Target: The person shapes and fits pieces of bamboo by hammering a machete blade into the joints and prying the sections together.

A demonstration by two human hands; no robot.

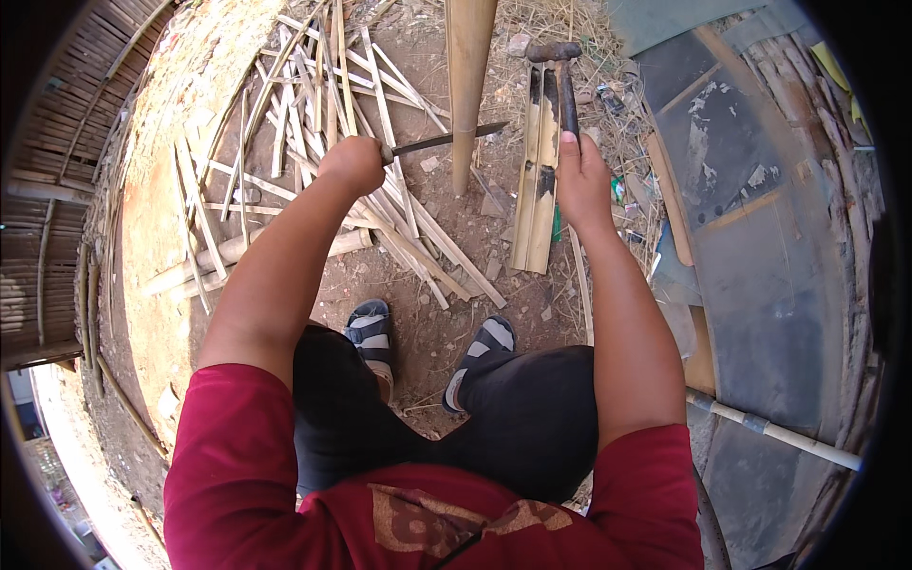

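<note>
My left hand (353,165) is closed round the handle of a knife (423,144) with a long dark blade. The blade lies crosswise at the lower part of an upright bamboo pole (470,57), its tip showing on the pole's right side. Whether the edge is sunk into the bamboo I cannot tell. In my right hand (583,185) is a hammer (568,90), gripped by its dark handle, its rusty head pointing away from me. Just left of that hand, a split bamboo half (534,223) with dark stains lies on the ground.
Many split bamboo strips (285,142) are heaped at the left, near thicker bamboo poles (204,261). Dark sheets (760,313) lie along the right side, with a pale pipe (779,432) across them. A woven bamboo wall (43,209) stands far left. My sandalled feet (480,351) are below.
</note>
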